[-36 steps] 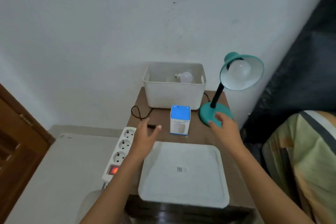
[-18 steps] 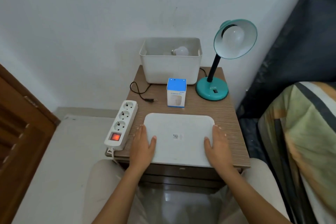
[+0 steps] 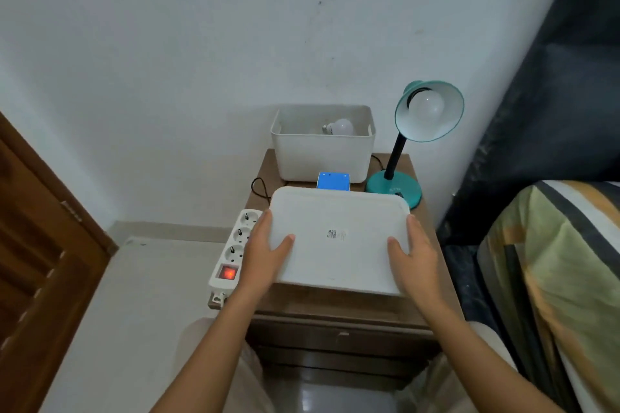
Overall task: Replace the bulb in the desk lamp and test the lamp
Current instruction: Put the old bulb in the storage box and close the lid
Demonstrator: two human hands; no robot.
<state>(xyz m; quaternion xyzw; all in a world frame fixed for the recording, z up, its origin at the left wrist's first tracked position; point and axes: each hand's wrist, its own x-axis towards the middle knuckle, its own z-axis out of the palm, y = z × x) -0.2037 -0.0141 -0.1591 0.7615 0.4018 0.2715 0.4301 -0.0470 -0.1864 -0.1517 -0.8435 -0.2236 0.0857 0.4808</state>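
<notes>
While both hands clamp the white tray, left hand and right hand on its opposite short edges with thumbs on top, its far edge appears tilted up off the worktop.

Tray: rigid plastic, probably light, smooth; best held by the rims, as now.

Power strip: at the worktop's left edge, just beside the left hand, red switch glowing.

Blue-topped bulb box: mostly hidden behind the tray; likely light card, easily crushed.

Black cable: loose on the worktop, plug end hidden.

Teal desk lamp: far right, weighted base. Fitted bulb is unlit; probably fragile and smooth, so grip its globe gently while steadying the shade.

White bin: against the wall, holding a loose bulb.
</notes>
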